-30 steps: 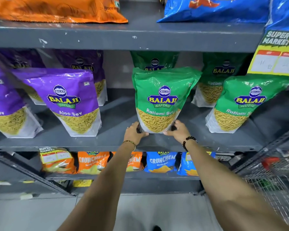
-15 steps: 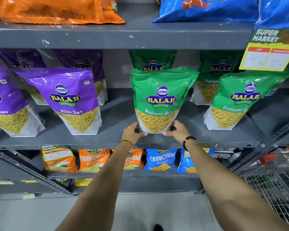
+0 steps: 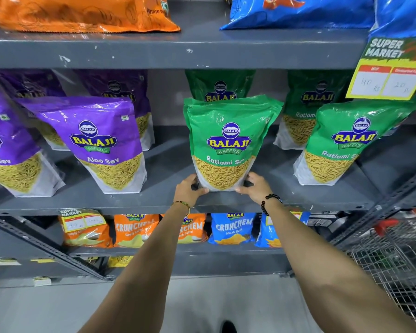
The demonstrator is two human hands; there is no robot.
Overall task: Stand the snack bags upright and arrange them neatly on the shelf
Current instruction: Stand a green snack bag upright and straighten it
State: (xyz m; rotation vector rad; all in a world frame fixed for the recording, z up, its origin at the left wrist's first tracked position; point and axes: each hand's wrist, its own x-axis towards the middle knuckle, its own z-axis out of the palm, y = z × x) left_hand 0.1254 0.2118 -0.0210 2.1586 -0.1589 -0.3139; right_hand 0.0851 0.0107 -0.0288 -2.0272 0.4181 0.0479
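Both hands grip the base of a green bag standing upright at the front of the grey middle shelf. The left hand curls around its lower left corner and the right hand around its lower right corner. The bag reads "BALAJI WAFERS" and "Ratlami Sev". More green Balaji bags stand behind it and to its right. To the left, purple bags read "BALAJI WAFERS Aloo Sev". Below, orange packs read "CRUNCHEM Simply Salted" and a blue pack reads "CRUNCHEM Masala Masti". A yellow tag at upper right reads "SUPER MARKET", with handwritten prices "40" and "20".
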